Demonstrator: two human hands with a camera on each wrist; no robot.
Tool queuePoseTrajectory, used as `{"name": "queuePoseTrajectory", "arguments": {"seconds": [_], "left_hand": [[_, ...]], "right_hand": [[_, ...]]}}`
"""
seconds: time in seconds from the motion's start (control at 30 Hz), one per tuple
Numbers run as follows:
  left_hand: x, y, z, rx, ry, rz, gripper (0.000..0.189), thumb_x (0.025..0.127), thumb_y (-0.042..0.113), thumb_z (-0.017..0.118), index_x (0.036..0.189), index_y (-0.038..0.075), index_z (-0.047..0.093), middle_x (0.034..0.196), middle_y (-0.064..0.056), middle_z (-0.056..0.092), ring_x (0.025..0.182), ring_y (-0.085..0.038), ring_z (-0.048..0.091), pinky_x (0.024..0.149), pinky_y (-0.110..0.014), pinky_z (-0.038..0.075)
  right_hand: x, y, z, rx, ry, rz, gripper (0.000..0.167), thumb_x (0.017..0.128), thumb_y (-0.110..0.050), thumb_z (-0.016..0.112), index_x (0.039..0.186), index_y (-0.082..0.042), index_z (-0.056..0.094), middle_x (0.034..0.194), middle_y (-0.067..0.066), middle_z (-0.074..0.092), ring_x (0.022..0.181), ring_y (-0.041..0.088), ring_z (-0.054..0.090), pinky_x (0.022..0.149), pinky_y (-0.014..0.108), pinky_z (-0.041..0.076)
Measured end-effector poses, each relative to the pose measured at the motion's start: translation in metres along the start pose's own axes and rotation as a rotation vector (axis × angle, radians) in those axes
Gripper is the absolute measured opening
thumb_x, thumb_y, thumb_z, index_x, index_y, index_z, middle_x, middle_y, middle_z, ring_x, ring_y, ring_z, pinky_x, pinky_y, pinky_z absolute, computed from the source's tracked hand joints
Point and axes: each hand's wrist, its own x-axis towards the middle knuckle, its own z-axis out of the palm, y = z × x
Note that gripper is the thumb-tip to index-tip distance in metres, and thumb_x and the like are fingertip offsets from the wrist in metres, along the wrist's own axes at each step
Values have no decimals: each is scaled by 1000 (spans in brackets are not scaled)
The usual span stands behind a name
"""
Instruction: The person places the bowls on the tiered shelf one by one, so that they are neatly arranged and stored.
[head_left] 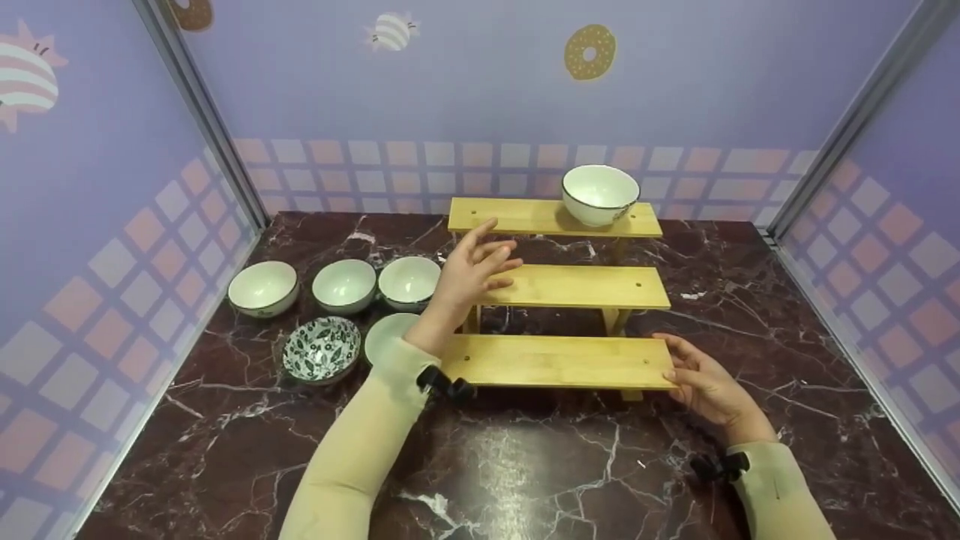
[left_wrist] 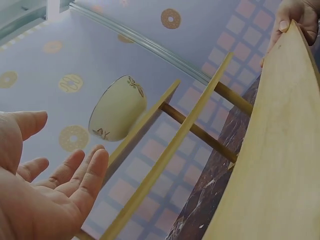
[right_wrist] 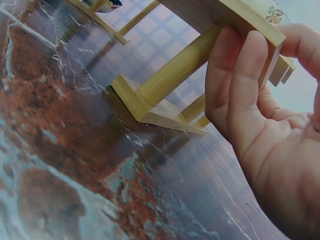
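A three-step bamboo shelf (head_left: pixel 555 360) stands on the dark marbled table. My right hand (head_left: pixel 709 382) grips the right end of its lowest board, fingers curled under the edge in the right wrist view. Over the left part of the middle step hovers my left hand (head_left: pixel 476 266), fingers spread and holding nothing. A white bowl (head_left: pixel 600 191) with a dark rim sits upright on the top step, toward its right end. In the left wrist view this bowl (left_wrist: pixel 119 107) shows beyond the left fingertips.
Left of the shelf are several bowls: white bowls (head_left: pixel 262 289) (head_left: pixel 344 286) (head_left: pixel 409 281), a leaf-patterned bowl (head_left: pixel 322 350) and a pale bowl (head_left: pixel 386 337) partly behind the left forearm. Patterned walls (head_left: pixel 480 90) enclose the table (head_left: pixel 525 465) at the back and sides.
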Motion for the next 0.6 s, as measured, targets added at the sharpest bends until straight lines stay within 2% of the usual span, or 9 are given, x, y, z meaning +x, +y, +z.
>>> {"name": "queuePoseTrajectory", "arguments": {"seconds": [0.27,0.43,0.6], "left_hand": [[-30,1,-28,1,24,37,61,105,10,59,161,12,34,141,-25,58,113,-30,72,85,-36,67],[-45,5,-45,-2,61,26,59,105,7,56,160,12,35,142,-27,58,113,-31,72,87,-36,67],[-64,9,-69,4,117,12,59,105,8,57,160,15,36,139,-25,60,107,-26,74,81,-30,67]], "right_hand": [[0,-1,2,1,-1,-12,58,100,15,41,145,-21,43,127,2,61,103,13,73,82,18,64],[0,0,1,17,-2,-4,58,100,16,39,145,-21,44,126,3,62,101,13,73,81,18,65],[0,0,1,27,4,6,58,100,15,39,145,-21,44,126,3,62,101,14,74,81,19,65]]}}
